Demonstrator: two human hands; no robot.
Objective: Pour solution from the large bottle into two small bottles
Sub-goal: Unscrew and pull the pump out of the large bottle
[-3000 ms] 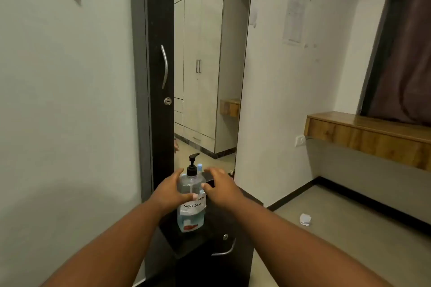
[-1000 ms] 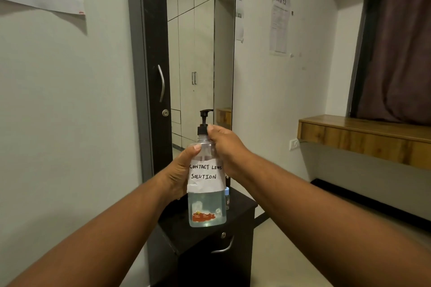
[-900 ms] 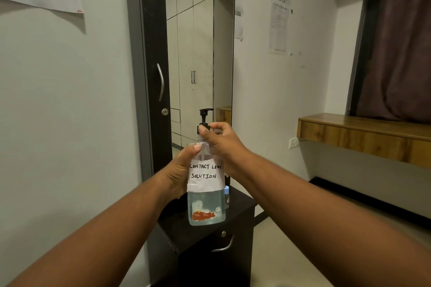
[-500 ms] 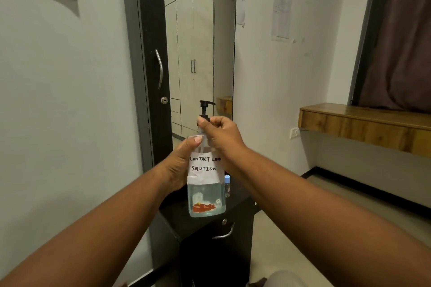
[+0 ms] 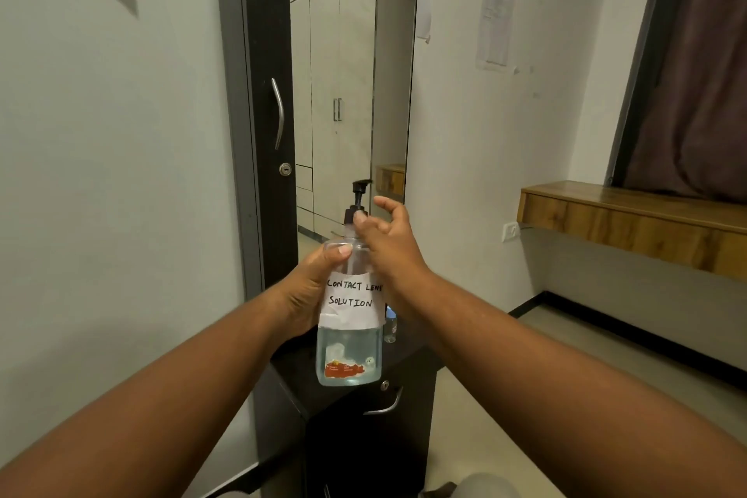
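In the head view, the large bottle (image 5: 349, 319), labelled as contact lens solution, is held upright in the air above the dark counter (image 5: 299, 388). It is gripped around its upper body by the left hand (image 5: 309, 295), thumb across the front, presumably so that it is steadied while the top is worked. The right hand (image 5: 386, 237) is set at the black pump cap (image 5: 357, 202): its thumb is pressed against the collar while the other fingers are spread loosely, so nothing is clasped. The cap is judged not yet removed. One small bottle (image 5: 390, 321) is seen on the counter just behind the large one, mostly hidden; a second cannot be made out.
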